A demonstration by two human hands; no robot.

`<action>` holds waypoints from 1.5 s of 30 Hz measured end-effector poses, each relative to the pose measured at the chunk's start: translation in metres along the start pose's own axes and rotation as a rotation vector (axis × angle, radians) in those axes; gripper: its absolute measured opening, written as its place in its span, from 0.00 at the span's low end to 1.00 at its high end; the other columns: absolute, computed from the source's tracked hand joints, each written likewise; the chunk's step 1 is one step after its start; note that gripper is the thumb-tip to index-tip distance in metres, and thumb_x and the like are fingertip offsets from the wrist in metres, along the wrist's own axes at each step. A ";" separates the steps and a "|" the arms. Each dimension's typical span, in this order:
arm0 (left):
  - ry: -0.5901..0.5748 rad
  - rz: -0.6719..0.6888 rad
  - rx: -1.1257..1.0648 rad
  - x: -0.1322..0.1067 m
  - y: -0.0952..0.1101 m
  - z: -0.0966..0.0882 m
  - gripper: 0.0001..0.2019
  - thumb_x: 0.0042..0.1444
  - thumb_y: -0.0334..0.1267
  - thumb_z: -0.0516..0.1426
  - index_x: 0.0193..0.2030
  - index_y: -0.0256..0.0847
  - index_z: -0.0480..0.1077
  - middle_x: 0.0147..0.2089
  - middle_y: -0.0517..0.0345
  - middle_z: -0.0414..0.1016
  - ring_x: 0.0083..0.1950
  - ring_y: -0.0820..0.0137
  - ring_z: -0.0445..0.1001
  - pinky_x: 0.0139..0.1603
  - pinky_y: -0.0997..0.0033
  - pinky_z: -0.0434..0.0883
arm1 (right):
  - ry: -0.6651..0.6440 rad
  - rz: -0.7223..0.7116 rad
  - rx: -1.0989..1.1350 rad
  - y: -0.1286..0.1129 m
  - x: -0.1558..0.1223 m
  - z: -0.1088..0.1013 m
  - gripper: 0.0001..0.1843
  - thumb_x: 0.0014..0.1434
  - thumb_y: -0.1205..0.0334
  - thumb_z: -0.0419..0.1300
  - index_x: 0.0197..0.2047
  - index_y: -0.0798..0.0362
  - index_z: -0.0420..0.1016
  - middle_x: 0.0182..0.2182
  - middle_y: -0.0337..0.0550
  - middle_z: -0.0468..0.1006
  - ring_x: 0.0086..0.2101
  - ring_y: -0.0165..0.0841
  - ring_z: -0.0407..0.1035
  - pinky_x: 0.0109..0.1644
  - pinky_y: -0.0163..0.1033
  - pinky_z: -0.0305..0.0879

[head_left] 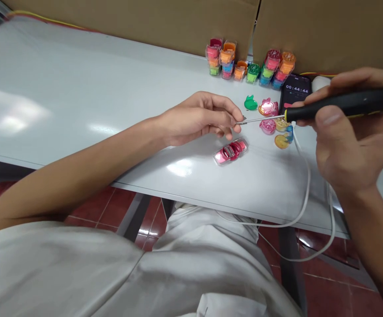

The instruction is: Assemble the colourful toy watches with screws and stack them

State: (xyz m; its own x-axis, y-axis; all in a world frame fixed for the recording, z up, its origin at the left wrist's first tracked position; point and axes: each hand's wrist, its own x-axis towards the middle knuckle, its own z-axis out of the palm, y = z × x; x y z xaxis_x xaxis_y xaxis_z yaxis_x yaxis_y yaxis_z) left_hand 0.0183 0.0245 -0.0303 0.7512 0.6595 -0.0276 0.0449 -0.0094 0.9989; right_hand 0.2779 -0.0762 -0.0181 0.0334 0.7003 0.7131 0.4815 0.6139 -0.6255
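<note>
My right hand (350,136) is wrapped round the black and yellow handle of a screwdriver (340,105), whose thin shaft points left. At the screwdriver's tip, the thumb and fingers of my left hand (207,116) are pinched round a small metal piece (242,122), mostly hidden by the fingertips. Just below that hand, on the white table (128,97), lies a pink and red plastic case (231,151) with clear edges and a metallic part in its middle. It is apart from both hands.
Stacked colourful plastic cases (221,59) line the back, with another group (275,70) to their right. Loose parts, including a green cover (250,103) and a pink disc (268,127), lie near a phone (296,90) showing a timer. A white cable (308,176) loops over the front edge.
</note>
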 end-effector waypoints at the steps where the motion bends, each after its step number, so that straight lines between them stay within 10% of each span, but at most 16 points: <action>1: -0.003 0.011 0.032 0.000 0.000 0.001 0.07 0.59 0.31 0.64 0.44 0.39 0.81 0.41 0.53 0.85 0.38 0.68 0.84 0.36 0.68 0.81 | 0.020 -0.042 0.015 0.001 0.001 0.001 0.21 0.65 0.46 0.65 0.57 0.46 0.76 0.47 0.45 0.75 0.45 0.41 0.80 0.48 0.53 0.81; 14: -0.067 0.128 0.329 -0.007 0.010 0.008 0.10 0.63 0.38 0.64 0.50 0.43 0.80 0.47 0.56 0.85 0.51 0.64 0.83 0.47 0.65 0.78 | -0.007 -0.058 0.081 -0.011 -0.006 0.010 0.18 0.64 0.57 0.66 0.57 0.43 0.75 0.45 0.40 0.75 0.44 0.40 0.81 0.52 0.57 0.81; 23: -0.196 0.234 0.887 -0.021 0.036 0.004 0.09 0.59 0.39 0.65 0.46 0.44 0.82 0.42 0.58 0.84 0.42 0.68 0.78 0.44 0.68 0.70 | -0.069 -0.040 0.009 -0.022 -0.014 0.013 0.23 0.63 0.63 0.66 0.60 0.38 0.74 0.40 0.36 0.77 0.48 0.40 0.81 0.60 0.54 0.79; 36: -0.266 0.236 0.883 -0.015 0.019 0.000 0.09 0.51 0.42 0.68 0.40 0.47 0.82 0.37 0.63 0.81 0.37 0.68 0.80 0.40 0.71 0.70 | -0.129 0.121 -0.086 -0.019 -0.022 0.012 0.21 0.65 0.52 0.65 0.59 0.38 0.68 0.46 0.40 0.78 0.48 0.43 0.81 0.59 0.58 0.79; 45: -0.255 0.179 0.852 -0.016 0.018 0.000 0.11 0.51 0.43 0.69 0.42 0.49 0.83 0.38 0.65 0.82 0.39 0.67 0.81 0.46 0.70 0.70 | -0.126 0.037 0.083 -0.022 -0.017 0.019 0.23 0.62 0.65 0.66 0.58 0.37 0.73 0.44 0.39 0.75 0.44 0.39 0.81 0.56 0.53 0.80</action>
State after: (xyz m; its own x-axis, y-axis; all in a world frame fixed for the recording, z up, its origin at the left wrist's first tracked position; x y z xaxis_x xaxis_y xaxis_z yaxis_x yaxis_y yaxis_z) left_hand 0.0068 0.0140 -0.0117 0.9122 0.4093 0.0170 0.3094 -0.7156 0.6263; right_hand 0.2507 -0.0944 -0.0223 -0.0626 0.7600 0.6470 0.4082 0.6110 -0.6782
